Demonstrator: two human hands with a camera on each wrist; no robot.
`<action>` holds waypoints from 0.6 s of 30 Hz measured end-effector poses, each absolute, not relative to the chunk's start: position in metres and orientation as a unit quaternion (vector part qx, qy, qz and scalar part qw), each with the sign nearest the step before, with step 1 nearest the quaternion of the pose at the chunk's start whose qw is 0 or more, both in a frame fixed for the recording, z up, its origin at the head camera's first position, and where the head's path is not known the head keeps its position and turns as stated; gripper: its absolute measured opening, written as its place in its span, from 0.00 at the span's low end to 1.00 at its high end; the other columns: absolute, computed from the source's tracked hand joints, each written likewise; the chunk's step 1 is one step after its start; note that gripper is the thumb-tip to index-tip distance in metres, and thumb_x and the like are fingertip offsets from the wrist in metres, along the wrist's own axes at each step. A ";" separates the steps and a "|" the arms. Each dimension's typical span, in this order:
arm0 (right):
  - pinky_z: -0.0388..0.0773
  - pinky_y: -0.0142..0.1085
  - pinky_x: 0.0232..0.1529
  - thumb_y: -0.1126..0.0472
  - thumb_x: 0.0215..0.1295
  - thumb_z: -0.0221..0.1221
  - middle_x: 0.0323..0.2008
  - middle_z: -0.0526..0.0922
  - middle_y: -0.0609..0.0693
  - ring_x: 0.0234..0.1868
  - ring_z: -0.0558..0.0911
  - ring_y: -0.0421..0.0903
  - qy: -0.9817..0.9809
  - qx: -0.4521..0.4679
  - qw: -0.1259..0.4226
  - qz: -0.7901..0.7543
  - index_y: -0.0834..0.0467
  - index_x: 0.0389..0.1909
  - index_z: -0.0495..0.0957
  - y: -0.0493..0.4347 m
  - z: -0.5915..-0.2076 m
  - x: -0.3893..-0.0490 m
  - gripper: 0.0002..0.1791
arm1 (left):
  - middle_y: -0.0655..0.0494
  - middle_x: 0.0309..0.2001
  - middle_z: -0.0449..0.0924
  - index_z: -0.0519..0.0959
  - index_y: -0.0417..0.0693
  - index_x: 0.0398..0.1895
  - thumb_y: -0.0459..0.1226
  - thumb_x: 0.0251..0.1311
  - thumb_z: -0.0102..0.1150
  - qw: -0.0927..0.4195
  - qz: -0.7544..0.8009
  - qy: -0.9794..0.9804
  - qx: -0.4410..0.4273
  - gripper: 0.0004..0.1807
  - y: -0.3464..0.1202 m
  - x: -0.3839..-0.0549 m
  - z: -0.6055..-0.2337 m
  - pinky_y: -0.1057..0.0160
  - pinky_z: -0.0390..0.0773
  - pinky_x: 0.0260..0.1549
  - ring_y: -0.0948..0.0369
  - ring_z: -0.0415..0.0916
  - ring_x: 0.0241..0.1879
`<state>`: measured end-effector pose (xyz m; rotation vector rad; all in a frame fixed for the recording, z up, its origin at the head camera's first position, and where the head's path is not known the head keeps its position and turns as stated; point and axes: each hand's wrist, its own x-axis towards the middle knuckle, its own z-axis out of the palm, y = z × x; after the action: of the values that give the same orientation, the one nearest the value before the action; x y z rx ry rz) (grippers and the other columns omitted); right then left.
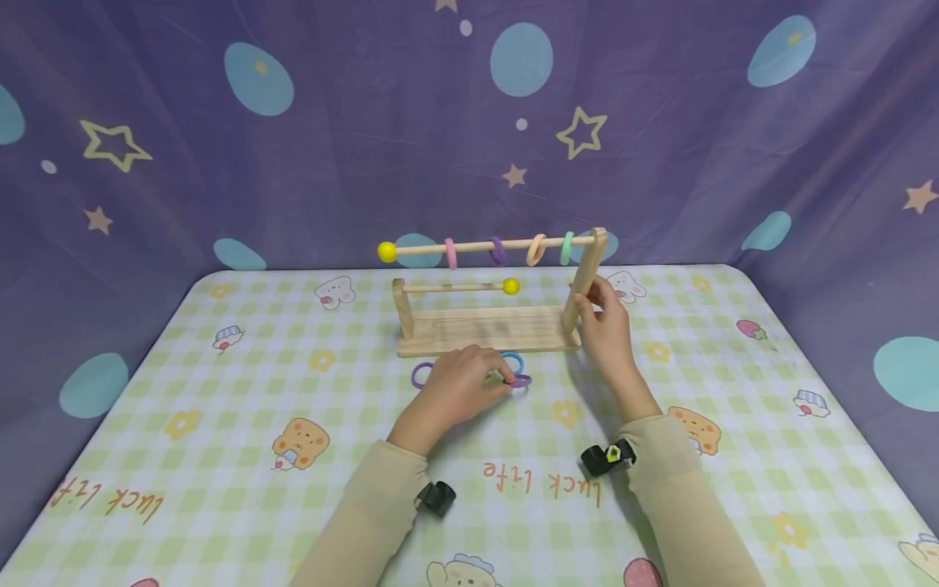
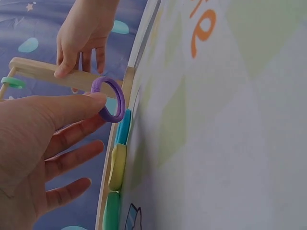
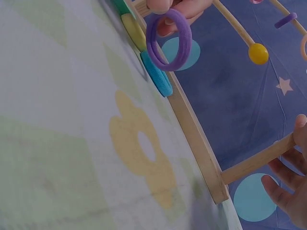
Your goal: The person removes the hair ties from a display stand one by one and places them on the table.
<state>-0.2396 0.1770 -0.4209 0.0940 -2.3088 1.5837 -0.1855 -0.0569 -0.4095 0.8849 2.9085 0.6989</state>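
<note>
My left hand pinches a purple hair tie between thumb and index finger, the other fingers spread. It is held in front of the wooden stand. My right hand grips the stand's tall right post, thumb on one face and fingers behind. On the long upper rod hang pink, purple, peach and green hair ties. Along the base's front edge lie blue, yellow and green hair ties, mostly hidden by my left hand in the head view.
A shorter lower rod with a yellow ball end reaches right from the short left post. Another yellow ball caps the upper rod's left end. Another purple hair tie lies left of my left hand. A purple curtain hangs behind the table.
</note>
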 end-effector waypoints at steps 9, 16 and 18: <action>0.76 0.48 0.52 0.58 0.74 0.54 0.58 0.77 0.63 0.59 0.76 0.57 -0.817 0.035 0.171 0.550 0.63 0.68 0.66 0.179 -0.421 -0.239 0.25 | 0.66 0.44 0.85 0.89 0.60 0.38 0.43 0.59 0.70 0.011 0.213 0.931 0.296 0.05 -0.055 -0.187 -0.414 0.58 0.78 0.47 0.60 0.80 0.47; 0.76 0.47 0.52 0.59 0.74 0.54 0.58 0.77 0.63 0.59 0.76 0.57 -0.817 0.033 0.167 0.551 0.63 0.67 0.67 0.178 -0.421 -0.239 0.24 | 0.66 0.43 0.85 0.88 0.60 0.37 0.43 0.58 0.70 0.008 0.208 0.932 0.298 0.05 -0.056 -0.187 -0.416 0.57 0.78 0.48 0.59 0.80 0.46; 0.76 0.47 0.52 0.60 0.74 0.54 0.58 0.78 0.62 0.59 0.76 0.56 -0.816 0.033 0.168 0.551 0.63 0.67 0.67 0.178 -0.421 -0.240 0.24 | 0.66 0.43 0.85 0.88 0.60 0.37 0.44 0.58 0.70 0.013 0.208 0.932 0.296 0.05 -0.056 -0.188 -0.416 0.58 0.78 0.48 0.59 0.80 0.46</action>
<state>-0.2399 0.1775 -0.4211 0.0929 -2.3220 1.5681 -0.1875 -0.0562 -0.4158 0.9228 2.9046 0.6471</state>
